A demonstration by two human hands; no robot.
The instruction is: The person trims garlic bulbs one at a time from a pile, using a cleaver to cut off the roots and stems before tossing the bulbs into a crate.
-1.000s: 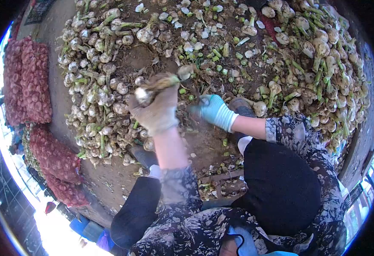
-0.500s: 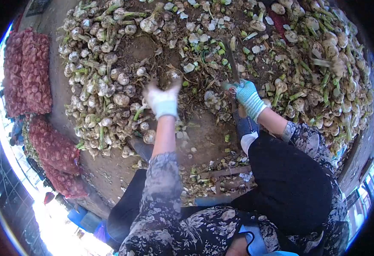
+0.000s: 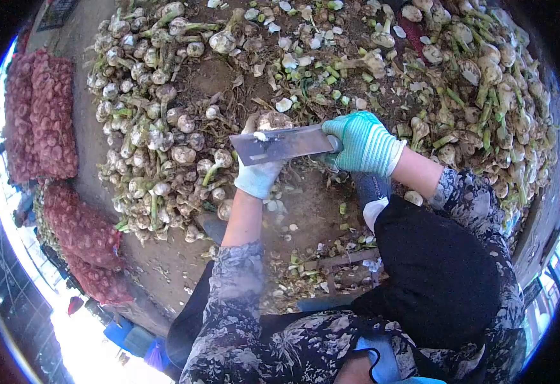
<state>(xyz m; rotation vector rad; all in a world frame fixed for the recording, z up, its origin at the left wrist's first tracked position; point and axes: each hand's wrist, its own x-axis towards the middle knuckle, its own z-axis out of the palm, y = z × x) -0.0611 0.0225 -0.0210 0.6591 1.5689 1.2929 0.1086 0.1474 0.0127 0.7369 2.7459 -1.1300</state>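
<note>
My right hand, in a green-and-white striped glove, is closed round the handle of a cleaver. Its broad, rectangular metal blade points left, crossing in front of my left hand. That hand wears a whitish glove, and its fingers are partly hidden by the blade. A garlic bulb, dirty and pale, shows just above the blade's upper edge, in my left hand's grip. A small white scrap clings to the blade.
Garlic with stems lies heaped at left and in a larger heap at right. Cut stalks and peelings litter the ground between. Red net sacks of garlic stand at far left. My knees and shoes are close below my hands.
My left hand, open and blurred before, now grips a garlic bulb. My right hand has swung the cleaver from pointing away to lying crosswise over my left hand.
</note>
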